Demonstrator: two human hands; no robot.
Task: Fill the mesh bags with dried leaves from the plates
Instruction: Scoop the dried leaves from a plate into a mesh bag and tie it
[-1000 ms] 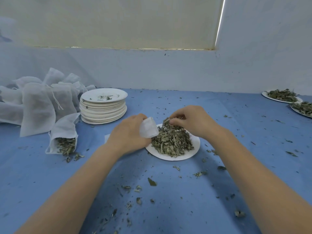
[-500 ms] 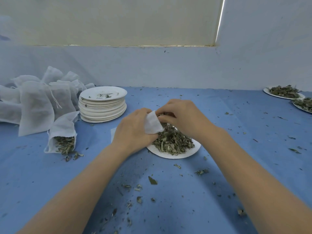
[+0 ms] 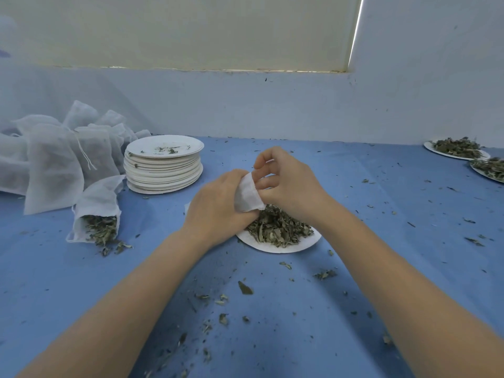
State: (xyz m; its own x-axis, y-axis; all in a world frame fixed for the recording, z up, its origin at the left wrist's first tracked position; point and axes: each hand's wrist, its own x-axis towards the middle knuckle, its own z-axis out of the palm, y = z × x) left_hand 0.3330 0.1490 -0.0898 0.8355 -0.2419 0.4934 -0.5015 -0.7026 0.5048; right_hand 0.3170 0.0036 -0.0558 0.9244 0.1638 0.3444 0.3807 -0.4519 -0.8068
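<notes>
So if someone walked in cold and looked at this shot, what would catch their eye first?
Probably the two hands in the middle: the left hand grips a small white mesh bag while the right hand works at its mouth, just above a plate heaped with dried leaves. To the left stand a stack of used plates and a half-filled bag spilling leaves onto the blue table.

Matt white paper plate (image 3: pixel 275 248), gauzy translucent mesh bag (image 3: pixel 247 196), brittle dried leaves (image 3: pixel 275 230), smooth blue cloth (image 3: pixel 381 241).
</notes>
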